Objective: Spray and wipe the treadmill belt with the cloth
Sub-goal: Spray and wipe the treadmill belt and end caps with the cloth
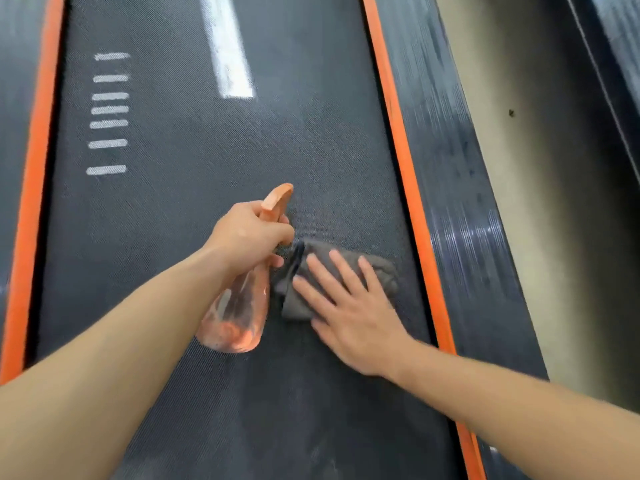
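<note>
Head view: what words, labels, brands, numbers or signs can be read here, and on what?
No text can be read anywhere.
treadmill belt: only a broad white stripe and seven short white bars, no letters or digits.
spray bottle: no label shows.
cloth: no tag shows.

"What's the floor like?"

"A smooth, beige-olive floor [519, 168], seen as a strip running up the right side. It's paler near the top and falls into shade toward the lower right."

"Anything on it?"

"One small dark speck [511, 113]. I can't tell what it is."

"And either side of the strip?"

"Left of it there's a black ribbed rail [460, 209] with orange trim [397, 133], and light glints white off the ribs. At top right is the dark, blurred edge of another machine [616, 46]."
</note>
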